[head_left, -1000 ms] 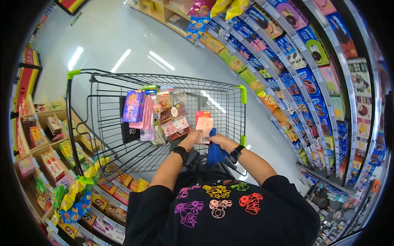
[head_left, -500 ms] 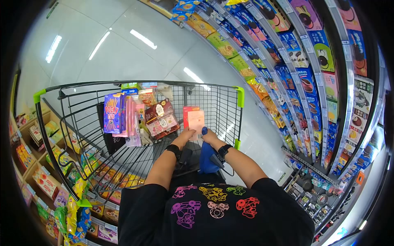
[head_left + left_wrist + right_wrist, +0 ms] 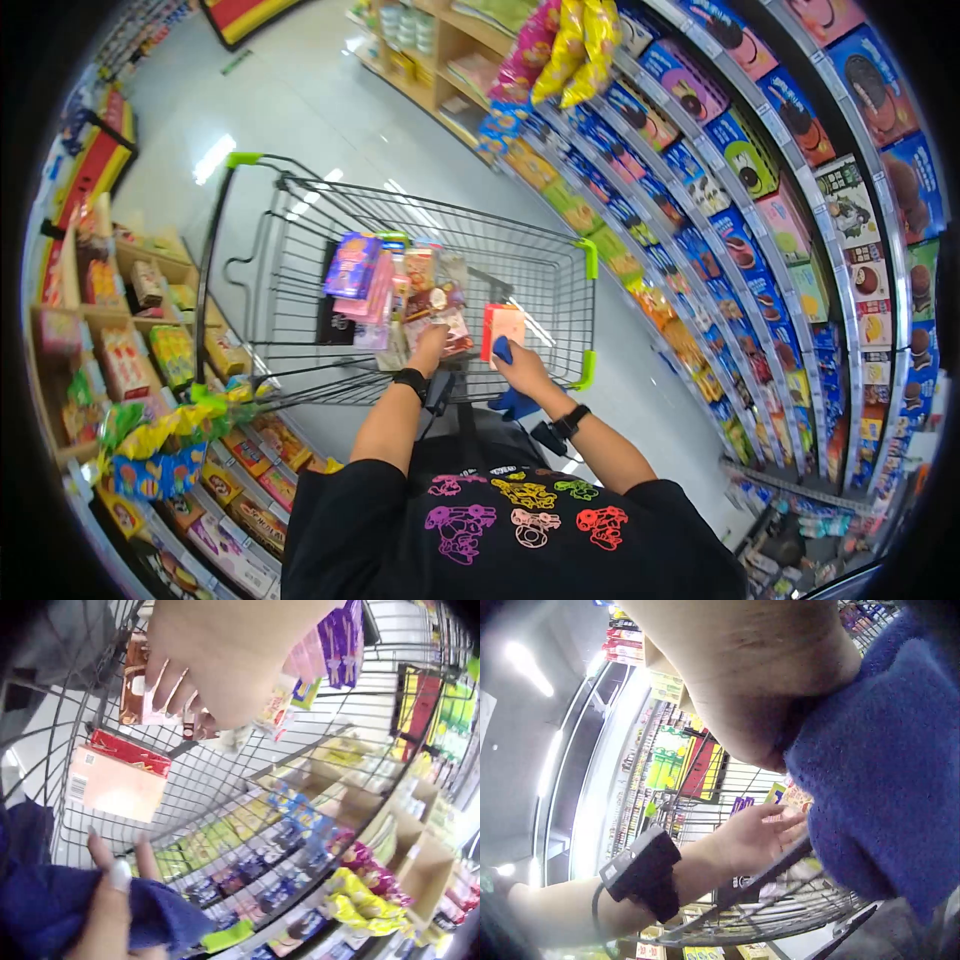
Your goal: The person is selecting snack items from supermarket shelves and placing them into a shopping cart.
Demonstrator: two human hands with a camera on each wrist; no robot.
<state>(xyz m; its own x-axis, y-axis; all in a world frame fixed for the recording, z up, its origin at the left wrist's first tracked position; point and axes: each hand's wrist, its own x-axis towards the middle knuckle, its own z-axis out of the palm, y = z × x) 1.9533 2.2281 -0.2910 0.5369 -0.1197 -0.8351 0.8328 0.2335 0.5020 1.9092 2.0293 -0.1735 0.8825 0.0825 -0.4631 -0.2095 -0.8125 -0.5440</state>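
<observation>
- Right hand (image 3: 525,372): grasps blue cloth (image 3: 516,406).
- Left hand (image 3: 430,350): open, fingers loose, over brown-and-pink packets (image 3: 440,312).
- Pale pink rectangular box (image 3: 116,784): inside black wire cart (image 3: 590,258), near right fingertips, against red box (image 3: 131,754).

Both arms are extended forward and down, and the 2 hands are held apart. The left forearm (image 3: 387,430) is angled inward, and the left hand (image 3: 430,346) is lowered, its fingers (image 3: 781,825) relaxed and loosely spaced. The right forearm (image 3: 612,455) is slanted inward too; on the right hand (image 3: 524,370), 2 fingers (image 3: 145,860) are stretched out beyond the thumb (image 3: 112,904)
</observation>
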